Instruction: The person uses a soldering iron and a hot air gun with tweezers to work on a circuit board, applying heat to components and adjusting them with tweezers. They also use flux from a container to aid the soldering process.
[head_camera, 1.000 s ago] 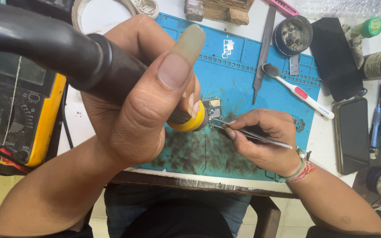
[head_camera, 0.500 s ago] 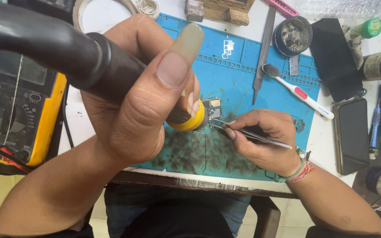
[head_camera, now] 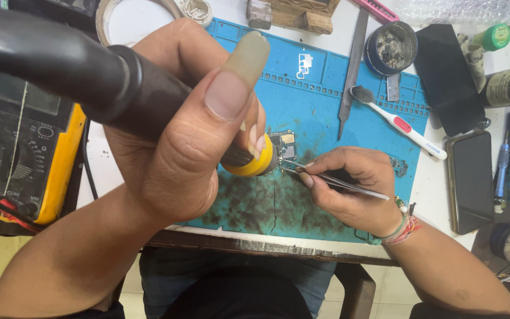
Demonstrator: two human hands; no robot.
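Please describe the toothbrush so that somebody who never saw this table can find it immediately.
Look at the blue work mat covering the table's middle, then go to its right edge. There the toothbrush lies slanted, dirty bristles towards the top left. Unlike the grey metal strip beside it, it is white plastic with a red patch on the handle.

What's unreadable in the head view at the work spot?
- Hot-air handle nozzle tip: hidden behind the left hand and its yellow collar.
- Circuit board: mostly covered by the left hand, parts too small.
- Tweezers tips: too fine to tell what they grip.
- Multimeter: cut off by the left edge.
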